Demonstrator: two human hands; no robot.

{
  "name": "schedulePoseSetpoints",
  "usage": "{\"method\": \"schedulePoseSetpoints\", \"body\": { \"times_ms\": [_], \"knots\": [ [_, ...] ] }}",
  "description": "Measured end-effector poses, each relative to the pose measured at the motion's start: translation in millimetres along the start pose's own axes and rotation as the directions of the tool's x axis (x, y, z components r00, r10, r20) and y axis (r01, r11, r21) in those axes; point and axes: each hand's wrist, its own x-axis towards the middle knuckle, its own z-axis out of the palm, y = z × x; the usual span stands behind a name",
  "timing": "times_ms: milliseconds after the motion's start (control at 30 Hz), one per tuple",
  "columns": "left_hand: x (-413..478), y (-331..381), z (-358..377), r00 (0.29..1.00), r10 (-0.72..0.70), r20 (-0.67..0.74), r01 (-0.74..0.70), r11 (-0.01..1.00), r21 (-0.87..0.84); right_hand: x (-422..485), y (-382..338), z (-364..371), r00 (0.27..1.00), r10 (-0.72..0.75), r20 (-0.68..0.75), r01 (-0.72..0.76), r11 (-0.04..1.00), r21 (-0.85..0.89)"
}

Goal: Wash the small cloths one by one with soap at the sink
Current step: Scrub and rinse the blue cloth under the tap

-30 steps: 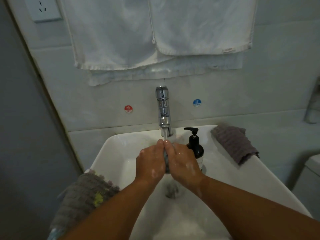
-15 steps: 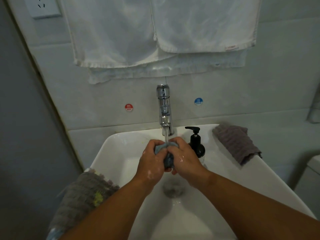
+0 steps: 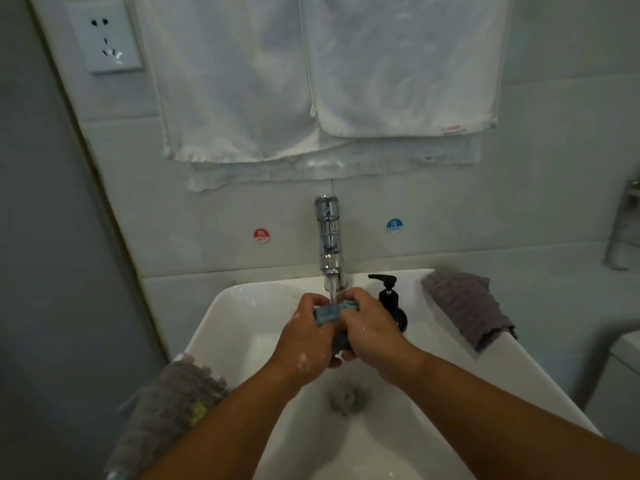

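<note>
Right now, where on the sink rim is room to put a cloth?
Bare: sink rim left of the faucet, and right rim before the purple cloth. Crowded: front-left corner, under grey cloths; between faucet and soap bottle.

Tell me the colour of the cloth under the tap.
The cloth is blue; head view.

A red sticker [image 3: 261,235] is being shown on the wall left of the tap [image 3: 330,237], at mid-frame, marked "HOT" under a Chinese character. A blue sticker [image 3: 394,225], right of the tap, is being shown marked "COLD" likewise.
</note>
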Motion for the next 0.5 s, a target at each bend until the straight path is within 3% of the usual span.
{"method": "schedulePoseSetpoints", "body": {
  "times_ms": [167, 267, 367, 500],
  "knots": [
    [-10.0, 30.8, -23.2, 0.992, -0.091, 0.084, 0.088, 0.995, 0.044, -11.6, -22.9, -19.5, 0.997, 0.017, 0.081, -0.016, 1.0, -0.02],
    [-20.6, 46.3, -31.8, 0.998, -0.002, 0.06, 0.004, 1.0, -0.025, -23.5, -30.0, -23.6, 0.988, -0.156, -0.014, 0.156, 0.987, -0.033],
    [-17.8, 70.8, -37.7, 0.994, 0.108, -0.03, -0.111, 0.983, -0.146, -22.7, -54.1, -28.7, 0.909, -0.397, -0.125, 0.394, 0.918, -0.052],
    [1.2, 103.2, -48.0, 0.969, 0.19, -0.157, -0.217, 0.959, -0.183, -1.2, -99.4, -39.8, 0.884, -0.459, -0.09, 0.457, 0.888, -0.047]
  ]
}}
